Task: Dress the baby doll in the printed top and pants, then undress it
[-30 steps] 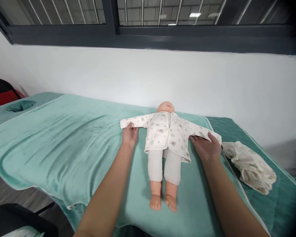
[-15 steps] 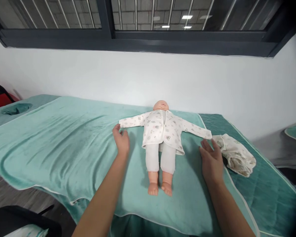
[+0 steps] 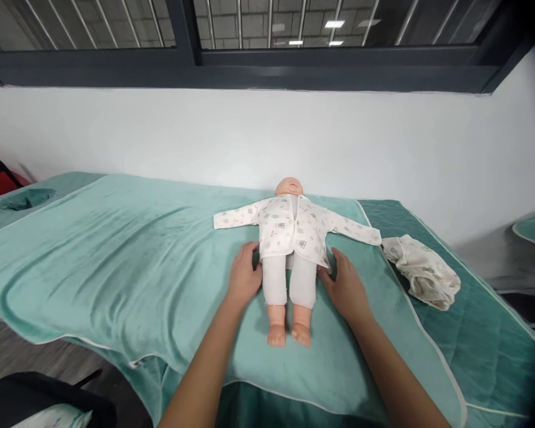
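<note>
A baby doll (image 3: 289,186) lies on its back in a white printed jacket (image 3: 280,229), its sleeves stretched out to both sides. White fabric covers its legs (image 3: 275,280), and the feet are bare. My left hand (image 3: 244,277) is beside the jacket's left lower edge, thumb and fingers apart in a curve. On the other side, my right hand (image 3: 345,288) has its thumb near the leg and its fingers at the hem corner. Both hands look open; whether the fingertips touch the cloth I cannot tell.
A light green blanket (image 3: 129,255) covers the bed under the doll. A crumpled printed white cloth (image 3: 428,270) lies right, on the darker green quilted cover (image 3: 485,351). The white wall (image 3: 205,137) rises behind. A black chair (image 3: 31,389) stands at the lower left.
Both my hands have moved inward, from near the sleeve ends to the sides of the jacket's hem. The doll and its clothes lie as before; the view has shifted slightly.
</note>
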The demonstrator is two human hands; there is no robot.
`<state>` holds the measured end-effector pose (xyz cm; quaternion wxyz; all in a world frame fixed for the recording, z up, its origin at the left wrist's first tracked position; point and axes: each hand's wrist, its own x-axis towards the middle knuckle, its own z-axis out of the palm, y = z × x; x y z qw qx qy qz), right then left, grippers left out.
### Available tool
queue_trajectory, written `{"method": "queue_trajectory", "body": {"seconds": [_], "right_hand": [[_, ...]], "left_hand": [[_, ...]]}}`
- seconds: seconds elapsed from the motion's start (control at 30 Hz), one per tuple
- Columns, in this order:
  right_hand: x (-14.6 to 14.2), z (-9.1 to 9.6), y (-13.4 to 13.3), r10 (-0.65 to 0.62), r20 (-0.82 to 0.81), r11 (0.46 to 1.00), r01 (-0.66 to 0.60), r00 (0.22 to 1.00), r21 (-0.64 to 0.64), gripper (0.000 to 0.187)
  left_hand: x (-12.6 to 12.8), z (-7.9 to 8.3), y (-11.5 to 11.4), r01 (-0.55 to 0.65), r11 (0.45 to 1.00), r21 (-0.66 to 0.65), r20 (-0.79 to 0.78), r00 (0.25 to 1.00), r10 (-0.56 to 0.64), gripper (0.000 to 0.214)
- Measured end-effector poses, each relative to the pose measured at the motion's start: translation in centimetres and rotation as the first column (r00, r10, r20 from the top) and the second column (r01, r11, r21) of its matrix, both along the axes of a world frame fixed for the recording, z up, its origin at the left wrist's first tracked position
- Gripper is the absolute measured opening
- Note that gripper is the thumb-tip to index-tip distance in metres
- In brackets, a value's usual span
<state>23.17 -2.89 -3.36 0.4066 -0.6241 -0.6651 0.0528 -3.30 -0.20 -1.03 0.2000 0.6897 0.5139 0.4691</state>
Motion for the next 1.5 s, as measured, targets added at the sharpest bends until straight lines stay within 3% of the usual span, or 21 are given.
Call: {"method": "queue_trajectory", "body": {"seconds": [0.33, 0.53, 0.73, 0.83, 0.93, 1.03, 1.13, 1.17, 1.23, 1.3, 1.37, 1.5], "right_hand": [[0.6, 0.3, 0.3, -0.022, -0.216, 1.000, 0.024, 0.976, 0.005, 0.032], [0.0, 0.9, 0.1, -0.060, -0.175, 0.996, 0.070, 0.983, 0.053, 0.040], [-1.4, 2.1, 0.9, 0.067, -0.145, 0.972, -0.032, 0.987, 0.231, 0.034], [-2.0, 2.5, 1.7, 0.091, -0.201, 0.967, -0.038, 0.975, 0.253, 0.027], [-2.2, 2.8, 2.6, 0.081, -0.331, 0.974, -0.004, 0.940, 0.228, 0.018], [-2.0, 2.7, 3.4, 0.000, -0.584, 0.990, 0.083, 0.811, 0.115, 0.026], [-1.6, 2.6, 3.8, -0.025, -0.826, 0.998, 0.058, 0.564, 0.009, 0.038], [-1.5, 2.5, 3.9, -0.017, -0.875, 0.999, 0.043, 0.484, 0.005, 0.037], [-1.2, 2.4, 4.0, 0.012, -0.937, 0.999, 0.037, 0.349, 0.027, 0.031], [-0.9, 2.2, 4.2, 0.038, -0.969, 0.998, 0.042, 0.245, 0.050, 0.026], [-0.4, 2.0, 4.4, 0.042, -0.981, 0.997, 0.060, 0.187, 0.054, 0.025], [0.7, 1.4, 4.8, 0.060, -0.995, 0.994, 0.090, 0.083, 0.067, 0.026]], "left_hand": [[0.7, 0.4, -0.7, 0.035, 0.999, 0.035, -0.157, 0.987, -0.029, 0.055], [1.4, 0.3, -0.7, 0.018, 0.998, 0.058, -0.204, 0.979, -0.006, 0.066], [2.4, 0.6, 0.8, -0.024, 0.988, 0.153, -0.061, 0.998, 0.034, 0.057], [2.8, 1.3, 1.6, -0.052, 0.983, 0.176, 0.069, 0.997, 0.040, 0.041], [3.2, 2.0, 2.2, 0.011, 0.986, 0.164, 0.181, 0.983, -0.041, 0.030], [3.3, 2.3, 2.7, 0.054, 0.988, 0.148, 0.274, 0.957, -0.093, 0.024], [2.9, 2.0, 3.5, -0.038, 0.997, 0.064, 0.403, 0.915, 0.009, 0.006], [2.7, 1.8, 3.8, -0.082, 0.997, 0.013, 0.486, 0.871, 0.065, 0.012], [2.1, 1.5, 4.5, -0.138, 0.987, -0.088, 0.687, 0.709, 0.160, 0.025], [1.7, 1.3, 5.2, -0.129, 0.983, -0.128, 0.841, 0.512, 0.177, 0.027], [1.4, 1.1, 5.5, -0.116, 0.986, -0.117, 0.899, 0.410, 0.155, 0.027], [1.2, 0.6, 5.2, -0.209, 0.974, -0.092, 0.859, 0.477, 0.183, 0.035]]}}
